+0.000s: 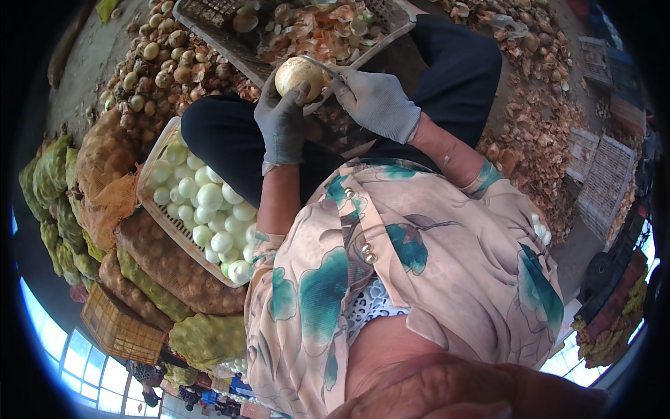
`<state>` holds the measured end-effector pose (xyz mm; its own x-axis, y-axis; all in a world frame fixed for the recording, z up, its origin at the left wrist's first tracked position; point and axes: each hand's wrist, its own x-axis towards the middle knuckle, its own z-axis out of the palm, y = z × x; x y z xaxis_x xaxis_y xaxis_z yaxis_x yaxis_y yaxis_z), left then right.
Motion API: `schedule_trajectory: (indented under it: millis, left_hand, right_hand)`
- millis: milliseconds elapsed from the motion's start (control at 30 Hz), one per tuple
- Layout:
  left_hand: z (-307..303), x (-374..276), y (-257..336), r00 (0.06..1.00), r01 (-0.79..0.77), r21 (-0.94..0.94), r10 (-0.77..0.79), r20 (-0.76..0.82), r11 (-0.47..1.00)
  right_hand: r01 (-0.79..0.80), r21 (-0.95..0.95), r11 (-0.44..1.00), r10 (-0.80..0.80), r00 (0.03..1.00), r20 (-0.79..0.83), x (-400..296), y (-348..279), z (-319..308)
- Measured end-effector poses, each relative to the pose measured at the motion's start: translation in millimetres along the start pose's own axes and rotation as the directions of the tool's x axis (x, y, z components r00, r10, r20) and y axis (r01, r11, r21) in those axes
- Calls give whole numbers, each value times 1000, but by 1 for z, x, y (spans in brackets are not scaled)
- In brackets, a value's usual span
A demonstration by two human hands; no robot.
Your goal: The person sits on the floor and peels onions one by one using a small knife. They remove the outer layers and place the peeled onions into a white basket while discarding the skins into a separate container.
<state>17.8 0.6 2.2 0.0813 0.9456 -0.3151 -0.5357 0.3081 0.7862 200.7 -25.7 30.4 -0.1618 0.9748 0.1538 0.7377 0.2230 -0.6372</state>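
Observation:
In a grey work glove, my left hand [282,118] grips a pale onion [299,77] from below and the left, with the thumb across its front. Part of the onion's surface looks rough and tan. My gloved right hand [376,102] is closed around a small knife whose thin curved metal blade [320,66] lies against the onion's upper right side. The knife's handle is hidden in my fist. Just beyond both hands stands a plastic crate [209,37] with onion skins [314,34] in it.
Peeled onions [211,197] fill a pale plastic basket [157,141] by my left knee. Unpeeled onions [162,63] are heaped farther left, near full mesh sacks [172,262]. Loose skins [539,125] cover the floor at right, beside a wire-like crate [607,183]. People [149,382] appear small at lower left.

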Motion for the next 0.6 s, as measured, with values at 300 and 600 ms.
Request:
schedule_trajectory:
  millis: [300, 600]
  left_hand:
    - [2, -4, 1, 997, -51, 218, 63, -47, 975]
    - [-7, -1, -9, 994, -98, 223, 108, -33, 970]
  right_hand:
    - [-40, -297, 954, 99, 978, 186, -3, -18, -7]
    - [-20, -303, 953, 142, 911, 386, 12, -27, -28]
